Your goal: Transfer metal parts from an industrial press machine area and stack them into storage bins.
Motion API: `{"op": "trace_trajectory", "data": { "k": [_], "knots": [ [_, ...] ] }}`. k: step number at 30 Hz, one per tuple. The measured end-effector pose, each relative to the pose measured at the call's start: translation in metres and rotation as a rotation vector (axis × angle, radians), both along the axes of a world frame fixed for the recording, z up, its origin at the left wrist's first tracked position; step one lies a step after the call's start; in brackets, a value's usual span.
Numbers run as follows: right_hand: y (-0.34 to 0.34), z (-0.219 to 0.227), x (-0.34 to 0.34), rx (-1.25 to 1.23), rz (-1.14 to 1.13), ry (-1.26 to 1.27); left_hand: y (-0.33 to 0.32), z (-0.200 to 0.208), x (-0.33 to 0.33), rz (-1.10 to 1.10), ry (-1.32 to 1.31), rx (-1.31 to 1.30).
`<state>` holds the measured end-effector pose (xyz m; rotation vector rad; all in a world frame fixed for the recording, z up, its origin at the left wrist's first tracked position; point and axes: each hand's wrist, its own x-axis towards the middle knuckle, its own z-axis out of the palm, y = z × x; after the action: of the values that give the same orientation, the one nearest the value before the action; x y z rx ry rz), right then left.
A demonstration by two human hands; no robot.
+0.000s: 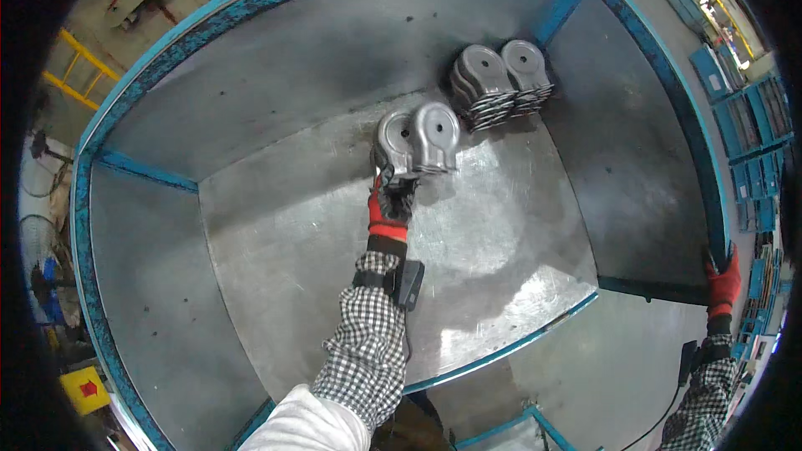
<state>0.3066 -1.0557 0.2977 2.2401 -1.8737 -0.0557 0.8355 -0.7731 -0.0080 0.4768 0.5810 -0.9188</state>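
Observation:
My left hand (390,205), in a red and black glove, reaches down into a big steel bin and grips the lower edge of a stack of pressed metal parts (418,140) with round holes. The stack sits near the middle of the bin floor (493,234). A second, taller stack of the same metal parts (499,83) stands behind it against the back corner. My right hand (723,284), also red-gloved, clasps the blue rim of the bin's right wall (710,200).
The bin has grey sheet-metal walls with blue frame edges (142,169) and an open front lip (501,351). Blue racks (756,125) stand to the right, a yellow rail (79,71) at upper left, a yellow box (83,388) at lower left.

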Motion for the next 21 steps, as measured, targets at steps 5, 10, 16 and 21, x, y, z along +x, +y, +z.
{"op": "trace_trajectory", "data": {
  "k": [5,10,16,21],
  "knots": [
    [-0.079,-0.049,-0.001,0.097,0.060,0.077,0.027,-0.008,-0.011,-0.004,-0.055,0.161],
    [-0.127,-0.089,0.026,0.182,-0.023,0.059,0.046,-0.008,-0.026,-0.046,-0.042,0.274],
    [-0.091,-0.176,0.136,-0.114,0.295,-0.230,0.063,-0.004,-0.036,-0.093,-0.031,0.408],
    [0.034,-0.328,0.278,0.829,0.368,-0.967,0.058,0.019,-0.031,-0.014,0.038,0.398]
  ]
}}
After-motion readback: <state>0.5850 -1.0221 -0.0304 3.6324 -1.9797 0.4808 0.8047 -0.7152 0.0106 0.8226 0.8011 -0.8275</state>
